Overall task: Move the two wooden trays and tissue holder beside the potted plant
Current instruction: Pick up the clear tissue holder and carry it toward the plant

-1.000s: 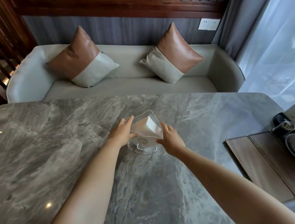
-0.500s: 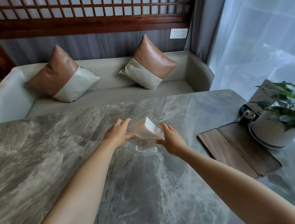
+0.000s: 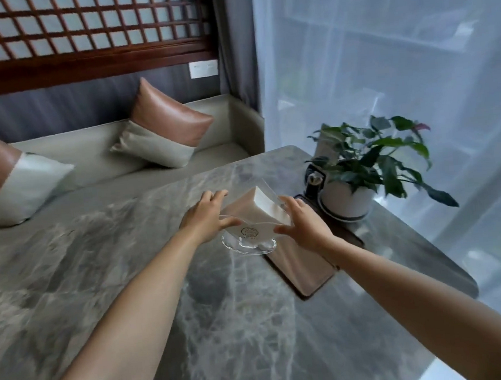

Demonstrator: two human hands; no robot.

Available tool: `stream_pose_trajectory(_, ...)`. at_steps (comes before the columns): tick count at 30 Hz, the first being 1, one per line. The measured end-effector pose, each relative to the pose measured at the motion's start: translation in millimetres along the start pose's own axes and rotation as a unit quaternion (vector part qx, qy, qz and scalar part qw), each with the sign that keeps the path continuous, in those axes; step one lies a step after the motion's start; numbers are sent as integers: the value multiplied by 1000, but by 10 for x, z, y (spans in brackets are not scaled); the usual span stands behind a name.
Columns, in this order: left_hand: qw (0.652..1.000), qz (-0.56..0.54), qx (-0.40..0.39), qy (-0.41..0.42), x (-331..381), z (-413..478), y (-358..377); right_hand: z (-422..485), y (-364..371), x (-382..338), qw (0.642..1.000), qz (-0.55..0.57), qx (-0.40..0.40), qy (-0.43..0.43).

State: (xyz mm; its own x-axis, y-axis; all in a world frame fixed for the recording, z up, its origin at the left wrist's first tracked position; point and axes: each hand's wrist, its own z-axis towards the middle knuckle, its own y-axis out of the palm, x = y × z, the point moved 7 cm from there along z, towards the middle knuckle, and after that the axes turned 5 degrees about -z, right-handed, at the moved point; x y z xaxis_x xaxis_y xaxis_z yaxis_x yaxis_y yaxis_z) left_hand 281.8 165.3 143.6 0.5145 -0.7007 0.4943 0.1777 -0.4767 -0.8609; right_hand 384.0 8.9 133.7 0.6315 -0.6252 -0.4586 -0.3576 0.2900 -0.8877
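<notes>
A clear tissue holder [image 3: 250,223] with white tissues in it and a round clear foot is held between both my hands, just above the marble table [image 3: 128,261]. My left hand [image 3: 207,216] grips its left side and my right hand [image 3: 302,226] grips its right side. Behind and below it lie two flat wooden trays [image 3: 304,268] side by side; the far one is mostly hidden by my right hand. The potted plant [image 3: 362,168], green leaves in a white pot on a saucer, stands just beyond the trays near the table's right corner.
A small dark object [image 3: 313,181] sits left of the pot. The table's right edge [image 3: 429,241] runs close past the trays, with a sheer curtain beyond. A grey sofa [image 3: 118,153] with two brown-and-grey cushions lies behind the table.
Both hands have carried the tissue holder to the right, up to the trays and close to the plant. My view has swung right, bringing the whole plant into sight.
</notes>
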Motion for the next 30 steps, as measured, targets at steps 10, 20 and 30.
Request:
stream_pose_trajectory(10, 990, 27, -82, 116, 1631, 456, 1023, -470, -688, 1641, 994, -2, 41, 100)
stream_pose_trajectory(20, 967, 46, -170, 185, 2874, 630, 2085, -1005, -1036, 2986, 975, 16, 74, 207)
stream_pose_trajectory(30, 952, 35, -221, 208, 3465, 695, 2739, -1301, -998, 3724, 954, 33, 70, 290)
